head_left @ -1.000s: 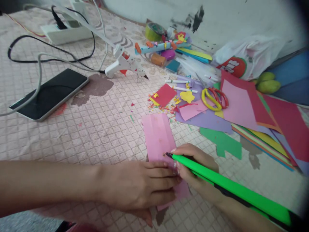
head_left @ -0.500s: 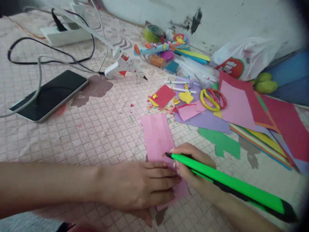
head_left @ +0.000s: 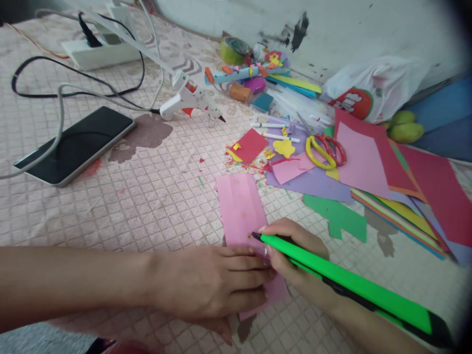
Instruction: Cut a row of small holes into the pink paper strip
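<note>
A person presses the left hand (head_left: 206, 282) palm down across the lower part of a pink paper strip (head_left: 239, 201) at a cloth-covered table (head_left: 165, 211), its fingers flat and close together, holding nothing between them. The right hand (head_left: 298, 250) closes its fingers narrowly around the front end of a long green pen (head_left: 342, 275) with black trim, its dark tip at a small brownish mark on the strip, just beyond the left hand. The strip lies lengthwise in front of the person, faint creases running along it.

Beyond the strip, paper scraps surround a small red square (head_left: 250, 146), near a yellow paper flower (head_left: 283, 148). To the right, red and yellow scissor handles (head_left: 344, 152) rest among colored sheets (head_left: 363, 162), and a cut green piece (head_left: 337, 216) lies nearer the right hand. At left, a dark-screened phone (head_left: 81, 142) lies beneath a pale cable, with a white glue gun (head_left: 175, 103) and a power strip (head_left: 99, 55) farther back. A roll of tape (head_left: 230, 51), a white plastic bag (head_left: 391, 83) and green fruit (head_left: 405, 132) sit toward the wall.
</note>
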Tool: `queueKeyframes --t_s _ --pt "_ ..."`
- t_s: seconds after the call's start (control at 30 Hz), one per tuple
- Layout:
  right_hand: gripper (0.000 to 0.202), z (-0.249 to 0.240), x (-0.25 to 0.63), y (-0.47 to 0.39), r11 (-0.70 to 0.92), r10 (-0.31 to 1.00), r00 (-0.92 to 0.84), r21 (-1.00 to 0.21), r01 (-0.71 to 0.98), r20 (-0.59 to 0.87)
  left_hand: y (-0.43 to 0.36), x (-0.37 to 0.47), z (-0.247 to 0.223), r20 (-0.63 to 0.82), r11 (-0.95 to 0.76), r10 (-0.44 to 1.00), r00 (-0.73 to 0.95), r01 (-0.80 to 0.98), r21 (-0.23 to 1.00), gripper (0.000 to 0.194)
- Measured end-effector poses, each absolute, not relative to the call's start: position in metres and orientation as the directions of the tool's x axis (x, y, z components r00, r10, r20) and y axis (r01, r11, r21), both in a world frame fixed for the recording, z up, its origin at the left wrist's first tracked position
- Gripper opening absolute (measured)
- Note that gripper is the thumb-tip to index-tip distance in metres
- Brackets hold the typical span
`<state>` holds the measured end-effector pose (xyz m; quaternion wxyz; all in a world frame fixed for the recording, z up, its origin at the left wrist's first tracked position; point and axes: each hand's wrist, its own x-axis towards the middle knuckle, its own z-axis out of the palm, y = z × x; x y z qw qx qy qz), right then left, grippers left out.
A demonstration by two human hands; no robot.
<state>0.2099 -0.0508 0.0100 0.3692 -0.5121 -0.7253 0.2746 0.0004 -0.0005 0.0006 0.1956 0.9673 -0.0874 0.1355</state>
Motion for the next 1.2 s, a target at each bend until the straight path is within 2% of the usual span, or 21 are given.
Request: queueKeyframes --t_s 0.2,0.37,0.8,0.9,0.97,1.03,1.1,1.2 --pt "0.015 0.013 0.209 -0.052 0.316 0.947 -0.234 -0.774 0.549 0.22 -0.001 0.001 0.002 0.266 -0.912 -0.129 0.955 -0.22 0.346 0.048" --pt "0.015 0.011 0.211 -0.052 0.251 0.968 -0.148 -0.813 0.525 0.204 -0.001 0.001 0.001 0.278 -0.91 -0.113 0.954 -0.211 0.356 0.048" --pt "0.015 0.012 0.208 -0.05 0.328 0.944 -0.218 -0.777 0.538 0.247 0.0 0.002 0.001 0.259 -0.908 -0.121 0.958 -0.212 0.36 0.048" --pt "0.017 0.012 0.208 -0.051 0.347 0.938 -0.182 -0.778 0.523 0.296 -0.001 0.002 0.001 0.276 -0.901 -0.122 0.953 -0.223 0.371 0.049" --pt "0.017 0.012 0.21 -0.052 0.327 0.944 -0.142 -0.798 0.506 0.297 -0.001 0.001 0.002 0.332 -0.89 -0.118 0.936 -0.248 0.383 0.043" --pt "0.016 0.012 0.212 -0.052 0.285 0.957 -0.112 -0.814 0.506 0.266 0.0 -0.002 0.006 0.433 -0.886 -0.036 0.901 -0.229 0.403 0.031" --pt "0.015 0.013 0.213 -0.051 0.256 0.965 -0.087 -0.819 0.513 0.247 0.006 -0.005 0.009 0.529 -0.889 0.138 0.837 -0.131 0.439 0.021" --pt "0.015 0.014 0.213 -0.05 0.256 0.965 -0.085 -0.829 0.498 0.247 0.021 -0.006 0.011 0.555 -0.847 0.38 0.74 0.037 0.531 0.014"
